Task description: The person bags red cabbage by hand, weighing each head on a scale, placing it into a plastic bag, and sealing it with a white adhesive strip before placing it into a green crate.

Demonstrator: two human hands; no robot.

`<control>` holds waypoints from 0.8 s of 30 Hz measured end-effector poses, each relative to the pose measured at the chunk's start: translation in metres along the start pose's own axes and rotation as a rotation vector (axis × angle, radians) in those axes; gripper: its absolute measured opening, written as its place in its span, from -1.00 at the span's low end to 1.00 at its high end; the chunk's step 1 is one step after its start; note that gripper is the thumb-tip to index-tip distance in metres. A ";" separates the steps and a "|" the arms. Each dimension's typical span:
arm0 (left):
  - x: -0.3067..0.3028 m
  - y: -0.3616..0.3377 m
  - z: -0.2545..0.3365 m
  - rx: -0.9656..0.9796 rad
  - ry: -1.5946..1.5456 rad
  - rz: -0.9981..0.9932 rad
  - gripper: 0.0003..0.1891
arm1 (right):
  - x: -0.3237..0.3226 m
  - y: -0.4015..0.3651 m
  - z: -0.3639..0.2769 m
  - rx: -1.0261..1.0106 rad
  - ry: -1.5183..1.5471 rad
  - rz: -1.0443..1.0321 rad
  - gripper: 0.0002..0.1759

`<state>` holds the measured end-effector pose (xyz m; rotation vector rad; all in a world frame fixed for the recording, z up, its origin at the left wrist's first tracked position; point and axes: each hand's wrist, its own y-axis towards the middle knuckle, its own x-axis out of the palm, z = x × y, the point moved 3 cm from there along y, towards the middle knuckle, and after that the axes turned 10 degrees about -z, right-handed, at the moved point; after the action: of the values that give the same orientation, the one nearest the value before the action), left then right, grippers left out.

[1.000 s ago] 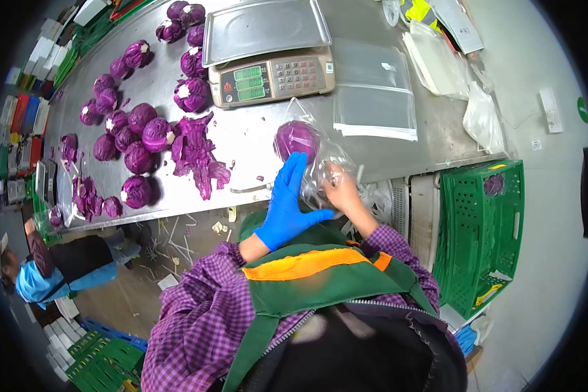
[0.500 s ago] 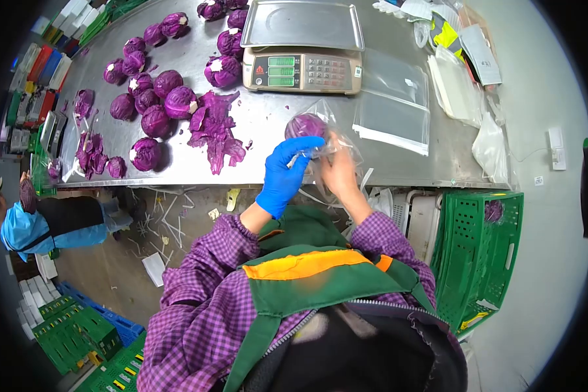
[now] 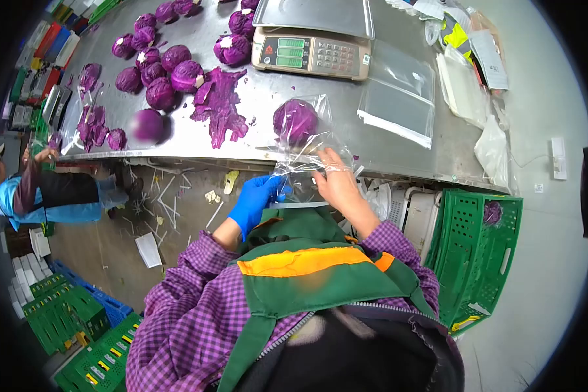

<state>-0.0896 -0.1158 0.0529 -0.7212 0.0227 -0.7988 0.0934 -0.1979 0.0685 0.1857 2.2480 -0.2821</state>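
Observation:
A red cabbage (image 3: 295,123) sits inside a clear plastic bag (image 3: 307,153) near the front edge of the steel table. The bag's mouth hangs over that edge toward my body. My left hand (image 3: 256,199), in a blue glove, pinches the left side of the bag near its mouth. On the bag's right side, my bare right hand (image 3: 340,181) grips the film between thumb and fingers. Both hands are lower than the cabbage, and neither touches it directly. Beyond the bag stands a digital scale (image 3: 312,53) with a metal pan.
Several loose red cabbages (image 3: 162,93) and a heap of torn leaves (image 3: 219,108) lie to the left. Flat clear bags (image 3: 398,98) are stacked right of the scale. Green crates (image 3: 480,255) stand at lower right. Another person (image 3: 52,189) works at far left.
Both hands have moved down from around the cabbage toward my body, drawing the bag's open end out. The cabbage now rests slightly left, uncovered by the hands. The head view has shifted slightly.

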 end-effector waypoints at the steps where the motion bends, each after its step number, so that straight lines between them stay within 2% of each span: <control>1: 0.000 -0.007 -0.007 -0.099 -0.102 -0.044 -0.66 | -0.007 -0.008 -0.004 0.039 -0.042 -0.061 -0.51; 2: 0.002 -0.013 -0.014 -0.199 -0.205 -0.089 -0.66 | -0.013 -0.016 -0.006 0.059 -0.063 -0.099 -0.55; 5: 0.020 -0.041 0.000 -0.236 -0.346 -0.102 -0.67 | -0.020 -0.035 -0.006 0.114 -0.149 -0.181 -0.57; 6: 0.015 -0.042 -0.007 -0.204 -0.228 -0.103 -0.71 | -0.029 -0.039 -0.015 0.115 -0.165 -0.188 -0.62; 7: 0.017 -0.045 -0.009 -0.215 -0.237 -0.096 -0.71 | -0.032 -0.042 -0.018 0.078 -0.040 -0.137 -0.69; 9: 0.022 -0.050 -0.007 -0.121 -0.210 -0.081 -0.77 | -0.045 -0.045 -0.039 -0.004 0.197 -0.082 -0.74; 10: 0.025 -0.051 -0.008 -0.101 -0.259 -0.091 -0.79 | -0.045 -0.045 -0.047 -0.001 0.202 -0.094 -0.74; 12: 0.028 -0.056 -0.006 -0.079 -0.188 -0.069 -0.79 | -0.039 -0.044 -0.060 -0.039 0.421 -0.243 -0.74; 17: 0.028 -0.052 -0.013 -0.011 -0.117 -0.024 -0.80 | -0.016 -0.045 -0.070 -0.101 0.316 -0.355 -0.78; 19: 0.029 -0.053 -0.011 0.011 -0.062 -0.012 -0.81 | -0.006 -0.044 -0.069 -0.238 0.142 -0.327 -0.83; 21: 0.030 -0.053 -0.006 0.037 -0.005 -0.004 -0.82 | -0.011 -0.045 -0.071 -0.241 0.163 -0.386 -0.85; 23: 0.028 -0.053 0.002 0.152 0.028 0.041 -0.82 | -0.024 -0.048 -0.077 -0.247 0.183 -0.452 -0.88; 24: 0.026 -0.052 0.003 0.153 0.027 0.040 -0.82 | -0.033 -0.054 -0.077 -0.243 0.359 -0.541 -0.89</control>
<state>-0.1036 -0.1562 0.0930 -0.5637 0.0009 -0.7630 0.0450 -0.2307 0.1491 -0.5498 2.6346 -0.2698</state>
